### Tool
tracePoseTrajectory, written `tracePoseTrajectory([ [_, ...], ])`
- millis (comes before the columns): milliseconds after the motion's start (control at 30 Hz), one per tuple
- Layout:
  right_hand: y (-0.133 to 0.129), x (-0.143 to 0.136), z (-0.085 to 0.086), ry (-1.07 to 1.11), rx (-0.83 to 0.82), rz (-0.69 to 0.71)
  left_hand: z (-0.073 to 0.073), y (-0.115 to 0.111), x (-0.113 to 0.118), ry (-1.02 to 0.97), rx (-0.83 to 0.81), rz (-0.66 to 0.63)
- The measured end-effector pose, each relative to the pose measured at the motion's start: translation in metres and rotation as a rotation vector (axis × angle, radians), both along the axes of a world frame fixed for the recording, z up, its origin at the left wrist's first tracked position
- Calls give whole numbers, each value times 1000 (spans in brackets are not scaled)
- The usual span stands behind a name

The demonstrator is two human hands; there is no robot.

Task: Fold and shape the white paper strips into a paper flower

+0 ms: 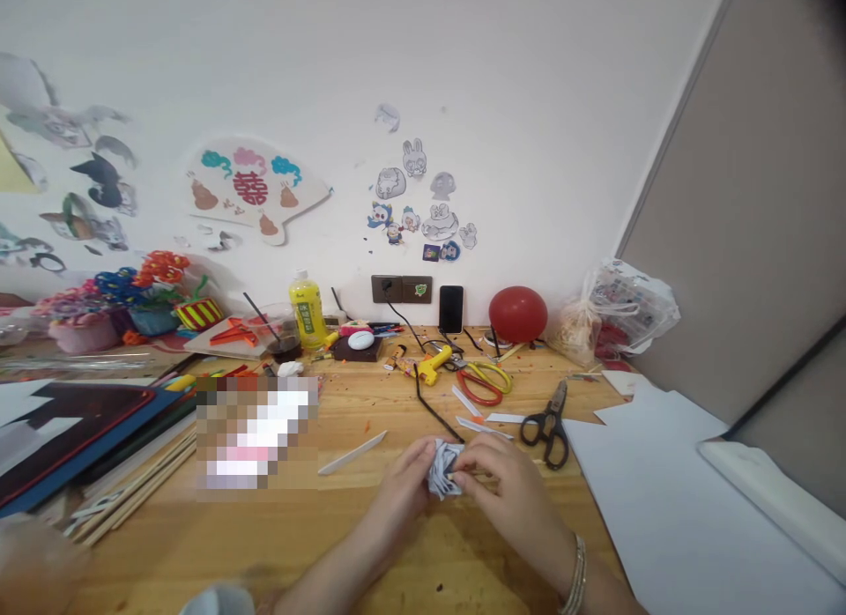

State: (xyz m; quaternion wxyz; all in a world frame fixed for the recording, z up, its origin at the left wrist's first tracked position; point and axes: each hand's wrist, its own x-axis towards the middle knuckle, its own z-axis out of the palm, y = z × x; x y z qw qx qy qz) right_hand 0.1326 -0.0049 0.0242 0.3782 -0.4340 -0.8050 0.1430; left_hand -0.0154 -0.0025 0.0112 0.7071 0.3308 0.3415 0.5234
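Between my two hands, a small bundle of folded white paper strips (444,468) is held up over the wooden table. My left hand (411,476) grips it from the left side with the fingers closed round it. On its right side my right hand (490,474) pinches at the strips, thumb and fingertips together. A black pipe cleaner (433,405) extends up and away behind the bundle. Loose white paper strips (482,427) lie just beyond my right hand, and another paper strip (352,453) is to the left. Black-handled scissors (547,426) rest right of my hands.
A yellow glue gun (433,366) and red and yellow scissor handles (480,388) lie farther back. A red balloon (518,314), phone (451,309) and yellow bottle (306,311) stand by the wall. White sheets (651,492) cover the right side; wooden sticks (142,487) lie left.
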Motion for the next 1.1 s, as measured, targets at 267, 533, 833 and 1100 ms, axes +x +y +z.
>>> tracePoseTrajectory([
  [267, 0, 0, -3, -148, 150, -38, -1, 2, 1, -26, -1, -34],
  [533, 0, -2, -7, -137, 232, -39, -4, 3, 0, -14, -3, -31],
  [833, 2, 4, -7, -71, 353, -87, 1, 1, 0, -100, 3, 2],
  [1100, -2, 9, -1, -2, 337, -36, 2, 3, -2, -187, 4, 28],
])
